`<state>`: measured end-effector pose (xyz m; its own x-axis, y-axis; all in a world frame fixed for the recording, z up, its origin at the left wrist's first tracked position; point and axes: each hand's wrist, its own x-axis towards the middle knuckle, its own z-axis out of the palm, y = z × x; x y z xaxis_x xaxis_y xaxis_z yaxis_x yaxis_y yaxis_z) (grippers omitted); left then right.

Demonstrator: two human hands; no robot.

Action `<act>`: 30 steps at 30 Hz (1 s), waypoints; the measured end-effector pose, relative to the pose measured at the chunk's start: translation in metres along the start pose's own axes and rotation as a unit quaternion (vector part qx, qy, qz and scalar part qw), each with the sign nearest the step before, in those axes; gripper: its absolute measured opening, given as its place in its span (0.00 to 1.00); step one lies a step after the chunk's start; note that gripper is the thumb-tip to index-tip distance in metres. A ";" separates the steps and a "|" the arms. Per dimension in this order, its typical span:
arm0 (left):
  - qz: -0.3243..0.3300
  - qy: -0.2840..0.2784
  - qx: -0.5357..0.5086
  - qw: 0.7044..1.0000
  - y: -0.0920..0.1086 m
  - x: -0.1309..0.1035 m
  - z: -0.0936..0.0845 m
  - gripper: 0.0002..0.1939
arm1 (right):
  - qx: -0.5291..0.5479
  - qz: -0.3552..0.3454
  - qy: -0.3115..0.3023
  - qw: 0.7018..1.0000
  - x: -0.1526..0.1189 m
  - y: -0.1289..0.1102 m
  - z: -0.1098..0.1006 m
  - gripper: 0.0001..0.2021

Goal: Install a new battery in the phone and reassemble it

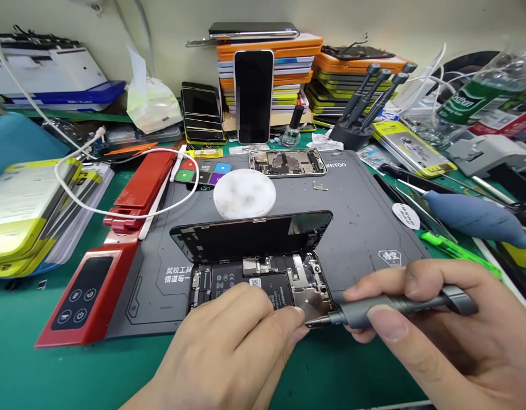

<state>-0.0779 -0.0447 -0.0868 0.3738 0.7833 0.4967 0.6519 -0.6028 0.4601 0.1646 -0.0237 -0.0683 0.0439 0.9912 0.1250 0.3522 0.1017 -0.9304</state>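
Note:
My right hand (451, 336) grips a grey precision screwdriver (374, 310), its shaft pointing left across the near right corner of an opened smartphone (309, 299). Over the phone's near edge lies my left hand (229, 347), thumb and forefinger pinched together right by the screwdriver's tip. Whatever sits between those fingertips is too small or hidden to tell. The phone's screen (254, 239) stands tilted up along the far side of the body. A black battery (267, 287) and metal-covered parts show inside, partly covered by my left hand.
Beneath the phone is a grey work mat (357, 228). Behind it are a round white disc (245, 193) and another opened phone body (288, 162). A red device (135, 193) stands left; a blue air blower (476, 216) and screwdriver stand (352, 134) are right. A white cable (118, 215) loops at left.

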 end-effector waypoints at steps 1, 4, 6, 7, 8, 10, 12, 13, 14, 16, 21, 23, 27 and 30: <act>-0.003 0.002 -0.002 1.000 0.000 0.000 0.000 0.09 | 0.001 -0.005 -0.010 1.000 -0.001 0.002 -0.001 0.17; -0.005 0.013 -0.008 1.000 0.001 0.000 0.003 0.08 | 0.000 -0.005 -0.015 1.000 -0.003 0.005 -0.005 0.18; -0.010 0.018 -0.008 1.000 0.001 0.000 0.004 0.08 | -0.002 -0.005 -0.015 1.000 -0.004 0.006 -0.006 0.18; -0.011 0.020 -0.008 1.000 0.001 0.000 0.004 0.08 | -0.005 -0.008 -0.016 1.000 -0.004 0.005 -0.006 0.17; -0.009 0.022 -0.008 1.000 0.001 0.000 0.004 0.08 | -0.009 -0.012 -0.020 1.000 -0.004 0.004 -0.006 0.17; -0.003 0.023 -0.005 1.000 0.001 0.000 0.003 0.09 | -0.014 -0.018 -0.022 0.999 -0.003 0.003 -0.005 0.16; -0.003 0.014 0.000 1.000 0.001 -0.001 0.002 0.09 | -0.017 -0.018 -0.020 0.999 -0.002 0.002 -0.005 0.16; -0.004 0.012 0.003 1.000 0.001 -0.001 0.002 0.09 | -0.016 -0.017 -0.018 1.000 -0.002 0.002 -0.004 0.16; -0.006 0.010 0.004 1.000 0.001 0.000 0.001 0.09 | -0.014 -0.016 -0.017 1.000 -0.002 0.003 -0.004 0.16; -0.011 0.012 0.005 1.000 0.002 0.000 0.000 0.09 | -0.011 -0.009 -0.019 1.000 -0.002 0.003 -0.004 0.17; -0.010 0.002 0.006 1.000 0.001 -0.002 -0.001 0.09 | -0.008 0.000 -0.018 1.000 -0.002 0.004 -0.005 0.18; -0.011 -0.012 0.008 1.000 0.000 -0.003 -0.001 0.10 | -0.007 0.000 -0.019 1.000 -0.002 0.004 -0.005 0.17; -0.010 -0.017 0.004 1.000 -0.002 -0.007 -0.001 0.09 | -0.006 -0.005 -0.024 1.000 -0.003 0.003 -0.004 0.17; -0.008 -0.017 0.001 1.000 -0.003 -0.007 -0.001 0.09 | -0.003 -0.009 -0.030 1.000 -0.002 0.002 -0.003 0.17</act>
<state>-0.0834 -0.0487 -0.0912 0.3865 0.7970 0.4641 0.6591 -0.5906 0.4655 0.1684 -0.0257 -0.0697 -0.0178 0.9926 0.1203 0.3573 0.1187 -0.9264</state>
